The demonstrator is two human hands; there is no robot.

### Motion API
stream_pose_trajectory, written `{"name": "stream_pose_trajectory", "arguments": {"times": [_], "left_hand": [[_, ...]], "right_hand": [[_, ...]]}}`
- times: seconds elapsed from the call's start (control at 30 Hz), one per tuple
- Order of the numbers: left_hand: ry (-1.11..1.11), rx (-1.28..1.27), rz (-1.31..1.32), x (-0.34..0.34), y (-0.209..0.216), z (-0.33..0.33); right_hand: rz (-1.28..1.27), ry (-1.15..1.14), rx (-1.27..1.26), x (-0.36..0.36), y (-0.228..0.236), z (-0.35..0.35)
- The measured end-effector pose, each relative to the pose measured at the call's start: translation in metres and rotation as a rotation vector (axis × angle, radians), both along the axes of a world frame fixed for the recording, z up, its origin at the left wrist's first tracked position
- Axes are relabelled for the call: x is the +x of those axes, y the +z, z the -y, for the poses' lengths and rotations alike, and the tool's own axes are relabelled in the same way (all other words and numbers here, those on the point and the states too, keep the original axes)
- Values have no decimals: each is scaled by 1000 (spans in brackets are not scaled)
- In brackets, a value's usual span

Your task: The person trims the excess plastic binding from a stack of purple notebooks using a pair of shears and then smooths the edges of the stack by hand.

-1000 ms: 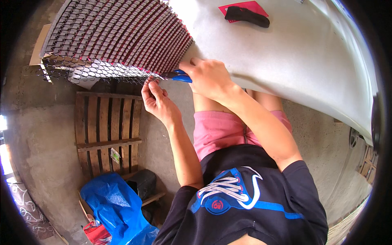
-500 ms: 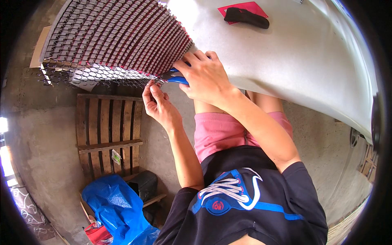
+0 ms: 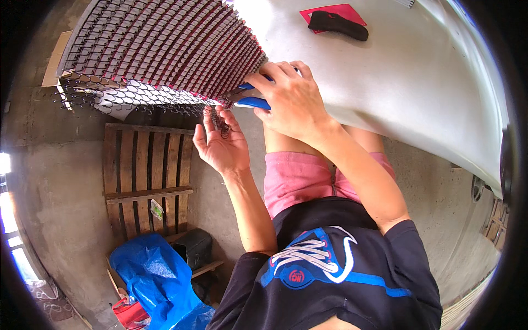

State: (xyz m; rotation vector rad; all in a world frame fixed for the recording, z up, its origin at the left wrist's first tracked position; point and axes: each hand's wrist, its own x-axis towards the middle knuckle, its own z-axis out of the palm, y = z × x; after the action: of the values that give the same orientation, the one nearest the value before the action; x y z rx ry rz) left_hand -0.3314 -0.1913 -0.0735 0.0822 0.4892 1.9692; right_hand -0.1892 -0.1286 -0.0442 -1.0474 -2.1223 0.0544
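A pair of blue-handled pliers (image 3: 254,102) is in my right hand (image 3: 297,102), whose fingers wrap round the handles. The jaws point left and meet the corner of a wire mesh (image 3: 165,47) of dark and red links, which lies on the table and hangs over its near edge. Just below that corner, my left hand (image 3: 226,148) is palm up with its fingers spread. A thin dark wire coil (image 3: 224,129) shows against its fingers; whether it rests there or hangs from the mesh I cannot tell.
On the pale table (image 3: 385,71) lie a black pouch-like item (image 3: 338,26) and a red sheet (image 3: 308,12). Cardboard (image 3: 56,60) sticks out at the far left. A wooden pallet (image 3: 148,165) and a blue plastic sheet (image 3: 157,275) are on the concrete floor at the left.
My left fingers have gone from a pinch at the mesh edge to spread, palm up. My right hand and the pliers have shifted slightly to the right.
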Motion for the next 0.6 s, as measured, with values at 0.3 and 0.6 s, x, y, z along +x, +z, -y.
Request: {"name": "stream_pose_trajectory", "arguments": {"times": [0.3,0.6], "left_hand": [[223,-67,-703,-9,1,-11],[506,-236,-1125,3,3,-10]], "right_hand": [[35,44,-44,-15,-1,0],[61,58,-103,-9,-8,-3]]}}
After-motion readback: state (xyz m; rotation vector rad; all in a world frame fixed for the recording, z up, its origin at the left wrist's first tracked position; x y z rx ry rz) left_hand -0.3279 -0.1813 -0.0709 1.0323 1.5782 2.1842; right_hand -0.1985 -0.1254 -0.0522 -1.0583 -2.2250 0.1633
